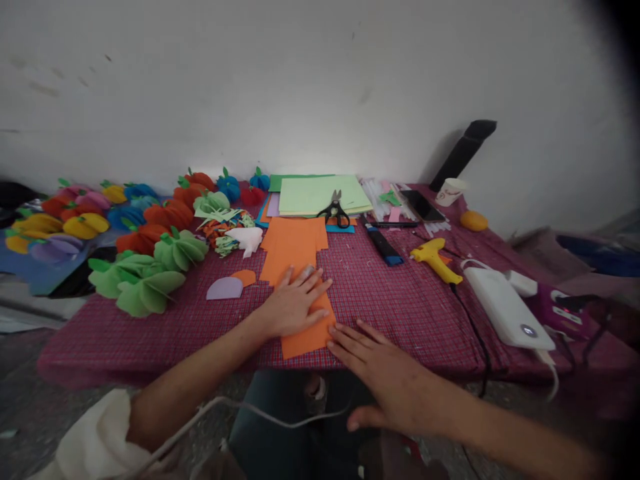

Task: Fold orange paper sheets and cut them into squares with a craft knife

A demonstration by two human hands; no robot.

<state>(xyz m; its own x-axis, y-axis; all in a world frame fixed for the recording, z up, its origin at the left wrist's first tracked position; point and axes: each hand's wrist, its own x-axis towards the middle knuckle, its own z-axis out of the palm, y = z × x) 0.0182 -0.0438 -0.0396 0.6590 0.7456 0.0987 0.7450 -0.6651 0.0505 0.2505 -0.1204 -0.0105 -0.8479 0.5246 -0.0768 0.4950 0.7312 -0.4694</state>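
An orange paper sheet lies near the front edge of the table, beneath my left hand. That hand is spread flat on the paper, fingers stretched out. My right hand is open too, its fingertips at the sheet's right edge and its thumb apart below the table edge. More orange paper extends behind my left hand, partly covered by it. To the left lie a lilac rounded paper piece and an orange one. Black-handled scissors rest on the pale green sheets farther back.
Paper pumpkins in several colours, such as a green one, crowd the left side. At right are a box cutter, a yellow glue gun with a cable, a white power bank, a phone and a paper cup.
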